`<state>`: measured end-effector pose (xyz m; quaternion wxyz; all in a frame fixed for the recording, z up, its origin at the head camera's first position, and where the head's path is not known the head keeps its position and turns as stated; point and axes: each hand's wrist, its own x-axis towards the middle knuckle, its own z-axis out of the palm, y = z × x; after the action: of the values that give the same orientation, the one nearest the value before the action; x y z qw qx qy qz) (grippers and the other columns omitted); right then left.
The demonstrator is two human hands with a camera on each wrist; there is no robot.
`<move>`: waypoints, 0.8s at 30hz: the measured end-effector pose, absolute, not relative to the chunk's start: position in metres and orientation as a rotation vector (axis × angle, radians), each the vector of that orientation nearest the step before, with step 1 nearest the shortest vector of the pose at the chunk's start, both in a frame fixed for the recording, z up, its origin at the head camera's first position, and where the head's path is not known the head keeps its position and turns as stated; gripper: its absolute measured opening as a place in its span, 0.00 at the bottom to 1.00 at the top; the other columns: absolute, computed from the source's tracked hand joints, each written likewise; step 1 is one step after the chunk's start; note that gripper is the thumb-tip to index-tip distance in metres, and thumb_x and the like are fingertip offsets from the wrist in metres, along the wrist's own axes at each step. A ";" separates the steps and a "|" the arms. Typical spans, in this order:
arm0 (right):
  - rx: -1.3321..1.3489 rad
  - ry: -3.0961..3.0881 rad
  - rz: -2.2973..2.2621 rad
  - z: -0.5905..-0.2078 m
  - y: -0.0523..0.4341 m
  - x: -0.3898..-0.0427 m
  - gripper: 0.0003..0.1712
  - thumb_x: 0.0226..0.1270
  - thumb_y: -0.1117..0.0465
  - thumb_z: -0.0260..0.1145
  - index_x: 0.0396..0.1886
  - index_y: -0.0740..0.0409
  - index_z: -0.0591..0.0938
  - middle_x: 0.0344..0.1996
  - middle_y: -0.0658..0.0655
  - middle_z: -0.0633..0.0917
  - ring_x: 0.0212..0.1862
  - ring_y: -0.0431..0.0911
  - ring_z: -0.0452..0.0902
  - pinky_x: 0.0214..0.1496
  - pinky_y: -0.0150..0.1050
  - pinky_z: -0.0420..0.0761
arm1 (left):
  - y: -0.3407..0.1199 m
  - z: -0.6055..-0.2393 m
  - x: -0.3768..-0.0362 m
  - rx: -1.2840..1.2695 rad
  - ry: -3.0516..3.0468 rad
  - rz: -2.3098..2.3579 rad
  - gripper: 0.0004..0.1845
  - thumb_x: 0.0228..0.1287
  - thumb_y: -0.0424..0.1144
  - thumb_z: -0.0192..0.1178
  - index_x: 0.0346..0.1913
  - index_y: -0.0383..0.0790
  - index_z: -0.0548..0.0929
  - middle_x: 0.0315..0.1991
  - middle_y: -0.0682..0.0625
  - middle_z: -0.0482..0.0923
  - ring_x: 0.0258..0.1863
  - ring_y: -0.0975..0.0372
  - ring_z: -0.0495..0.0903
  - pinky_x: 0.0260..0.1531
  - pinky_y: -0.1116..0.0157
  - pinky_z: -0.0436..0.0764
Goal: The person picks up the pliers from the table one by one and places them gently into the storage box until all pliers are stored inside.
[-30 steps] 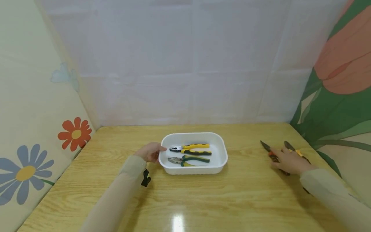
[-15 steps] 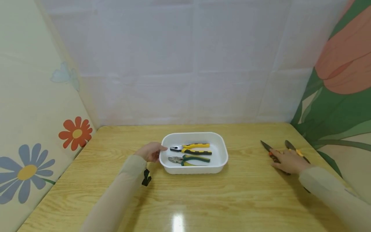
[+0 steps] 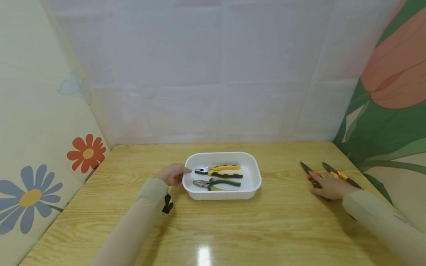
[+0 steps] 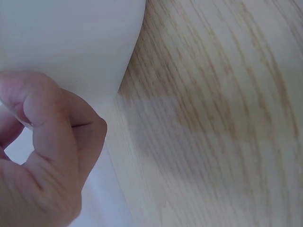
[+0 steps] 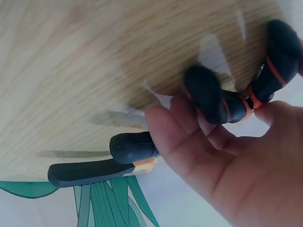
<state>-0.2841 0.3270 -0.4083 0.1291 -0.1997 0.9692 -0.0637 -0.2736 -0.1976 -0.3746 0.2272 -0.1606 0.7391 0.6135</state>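
My left hand point(image 3: 172, 174) grips the left end of a white plastic tray point(image 3: 257, 183), thumb over the rim; the left wrist view shows the fingers bent round the tray's edge point(image 4: 94, 52). Inside lie combination pliers with yellow-and-black handles point(image 3: 226, 174) and others with green-and-yellow handles point(image 3: 224, 181). At the right, my right hand point(image 3: 332, 186) holds long-nose pliers point(image 3: 305, 167) by their black-and-orange handles point(image 5: 232, 106), thumb on one side and fingers on the other. Right beside its fingers lie second pliers with orange-and-black handles point(image 3: 346, 178), pointed dark jaws facing away.
The wood-grain table point(image 3: 266, 225) carries everything. A pale cloth wall point(image 3: 216, 92) stands behind it, with flower-printed panels at the left point(image 3: 40, 111) and right point(image 3: 392, 140). A small black object point(image 3: 168, 204) shows by my left wrist.
The second pliers have shifted slightly left and turned, so more of their handle shows. My right hand has moved a little with the long-nose pliers. The left hand and tray stay put.
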 end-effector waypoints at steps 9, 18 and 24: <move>-0.544 2.760 -0.297 -0.403 0.319 -0.284 0.47 0.69 0.46 0.62 0.67 0.79 0.57 0.45 0.82 0.74 0.30 0.57 0.75 0.29 0.47 0.75 | -0.198 -0.376 -0.275 -0.419 2.015 1.692 0.12 0.71 0.32 0.50 0.51 0.26 0.68 0.34 0.45 0.71 0.27 0.62 0.72 0.24 0.74 0.75; -0.386 2.725 -0.519 -0.390 0.307 -0.278 0.42 0.69 0.54 0.53 0.70 0.79 0.52 0.39 0.75 0.79 0.25 0.49 0.68 0.29 0.43 0.70 | -0.196 -0.377 -0.276 -0.405 2.003 1.700 0.08 0.71 0.31 0.50 0.47 0.28 0.69 0.33 0.45 0.71 0.26 0.62 0.73 0.25 0.74 0.76; -0.376 2.800 -0.531 -0.390 0.298 -0.273 0.39 0.70 0.55 0.49 0.69 0.79 0.54 0.20 0.57 0.74 0.17 0.42 0.53 0.22 0.37 0.60 | -0.198 -0.377 -0.275 -0.409 2.006 1.705 0.09 0.71 0.31 0.49 0.48 0.28 0.69 0.34 0.45 0.71 0.26 0.62 0.73 0.25 0.73 0.77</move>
<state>-0.2730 0.2984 -0.3898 0.1331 -0.1296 0.9654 -0.1831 -0.2755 -0.1983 -0.3774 0.2364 -0.1490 0.7317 0.6217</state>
